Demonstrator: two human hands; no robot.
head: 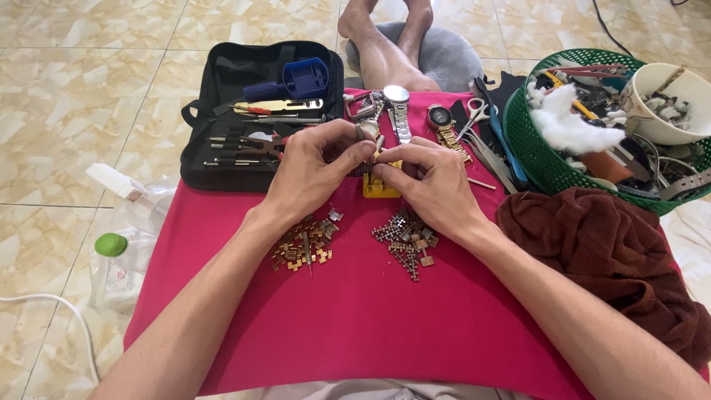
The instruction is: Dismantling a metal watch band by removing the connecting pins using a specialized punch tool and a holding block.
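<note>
Pinching a watch [368,132] between my left hand [311,172] and right hand [429,181] fingertips | above yellow holder block [380,185] on red cloth [355,311] | link piles [307,244] near my wrists.

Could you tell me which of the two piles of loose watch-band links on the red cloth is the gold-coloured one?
It is the pile under the left wrist. Its links are gold or brassy, while the other pile, below the right hand, is silvery grey.
</note>
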